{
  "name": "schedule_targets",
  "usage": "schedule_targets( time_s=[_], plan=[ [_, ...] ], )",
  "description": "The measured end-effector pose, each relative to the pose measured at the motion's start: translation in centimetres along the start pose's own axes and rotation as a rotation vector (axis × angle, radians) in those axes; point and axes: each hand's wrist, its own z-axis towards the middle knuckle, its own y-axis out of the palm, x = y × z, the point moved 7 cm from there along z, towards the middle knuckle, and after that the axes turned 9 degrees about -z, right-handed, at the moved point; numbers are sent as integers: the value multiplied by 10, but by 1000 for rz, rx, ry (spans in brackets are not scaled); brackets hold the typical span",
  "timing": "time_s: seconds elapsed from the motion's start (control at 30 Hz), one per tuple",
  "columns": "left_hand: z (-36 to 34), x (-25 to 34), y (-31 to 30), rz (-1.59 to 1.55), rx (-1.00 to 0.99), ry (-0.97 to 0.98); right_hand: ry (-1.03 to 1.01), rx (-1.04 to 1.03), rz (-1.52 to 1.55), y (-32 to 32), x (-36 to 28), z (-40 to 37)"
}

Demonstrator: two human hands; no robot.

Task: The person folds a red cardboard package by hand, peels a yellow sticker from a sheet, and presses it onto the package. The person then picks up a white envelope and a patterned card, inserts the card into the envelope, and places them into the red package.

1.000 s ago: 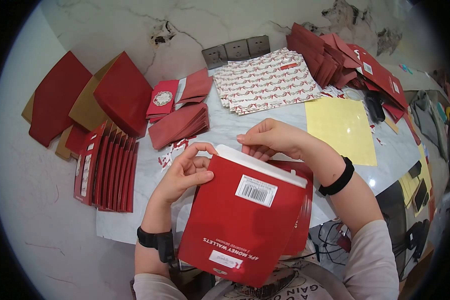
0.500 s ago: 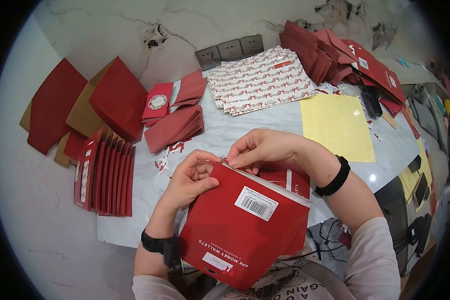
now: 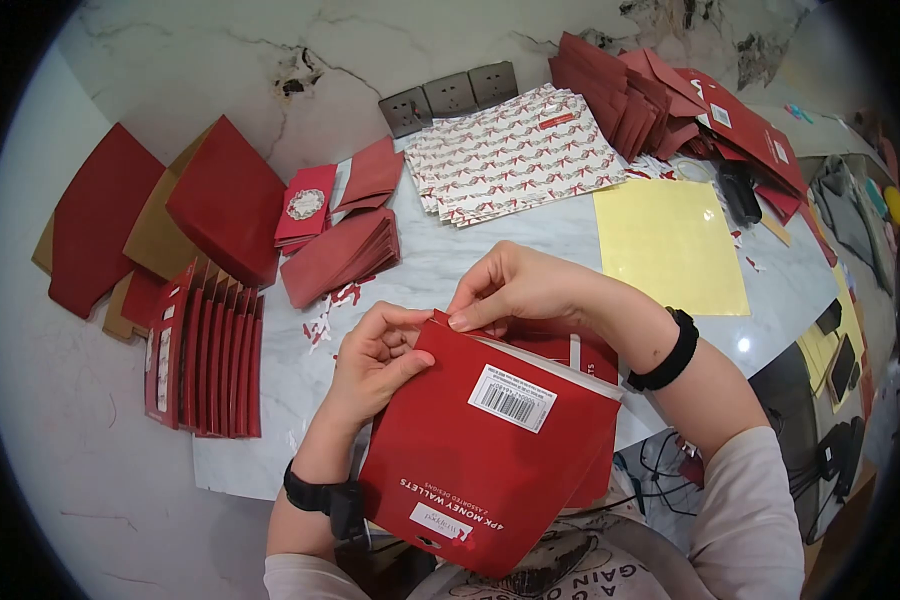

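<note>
A red money wallet pack (image 3: 470,440) with a white barcode label is tilted in front of my body, its printing upside down. My left hand (image 3: 375,360) grips its upper left corner, thumb on the front face. At the top edge near that corner, my right hand (image 3: 490,300) pinches the flap between thumb and fingers. A white inner edge shows along the top of the pack. Behind it lies another red pack (image 3: 598,352), mostly covered.
Red packs (image 3: 210,350) stand in a row at left, beside large red folders (image 3: 225,205). Red envelopes (image 3: 345,255), patterned sheets (image 3: 515,155) and a yellow sheet (image 3: 670,250) lie on the marble table. More red envelopes (image 3: 620,95) are piled at the back right.
My right hand has shifted slightly up and left along the pack's top edge. The view has moved a little; the left hand keeps its hold on the corner.
</note>
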Motion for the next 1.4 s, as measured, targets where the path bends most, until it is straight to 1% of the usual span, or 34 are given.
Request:
schedule_targets(
  time_s=[0.03, 0.1, 0.13, 0.2, 0.23, 0.3, 0.43, 0.5, 0.57, 0.63, 0.73, 0.8, 0.93, 1.0, 1.03, 1.1, 1.13, 1.2, 1.37, 1.4],
  plan=[
    [0, 0, -1, 10, 11, 0, 1, 0, 1, 1, 0, 0],
    [0, 0, -1, 21, 23, 0, -87, 13, -1, 1, -7, -1],
    [0, 0, -3, 3, 49, -23, -87, 13, 0, 1, -8, -1],
    [0, -2, -4, -15, 74, -47, -190, 45, -218, -1, -17, -1],
    [0, -1, -4, -12, 83, -22, -190, 46, -217, -1, -15, 0],
    [1, -2, -4, -10, 91, 2, -280, 73, -274, 0, -17, 1],
    [1, -4, -4, -39, 97, -6, -283, 119, -376, 0, -20, -1],
    [2, -2, 0, -57, 92, -16, -348, 104, -428, 2, -25, -4],
    [3, 2, 7, -119, 110, -37, -317, 85, -402, 2, -26, -5],
    [3, 0, 6, -77, 109, -57, -287, 66, -376, 3, -23, -4],
    [3, -4, 2, -42, 114, -67, -338, 119, -453, 4, -24, -4],
    [4, -4, 1, -49, 118, -60, -350, 214, -522, 4, -29, -6],
    [7, -5, 0, -107, 145, -101, -373, 187, -535, 3, -24, -2],
    [7, -6, -3, -122, 147, -118, -277, 67, -423, 3, -18, -1],
    [7, -6, -4, -107, 143, -115, -278, 67, -421, 1, -19, -2],
    [8, -4, -7, -91, 140, -111, -66, -83, -107, 2, -4, -4],
    [8, -4, -10, -88, 154, -113, -66, -84, -107, -3, -6, -6],
    [8, -3, -13, -85, 169, -114, 73, -125, -178, -10, -1, -9],
    [7, -2, -16, -124, 181, -107, 29, -126, -118, -8, 0, -7],
    [7, -2, -16, -125, 180, -108, 87, -103, -118, -6, -3, -8]
  ],
)
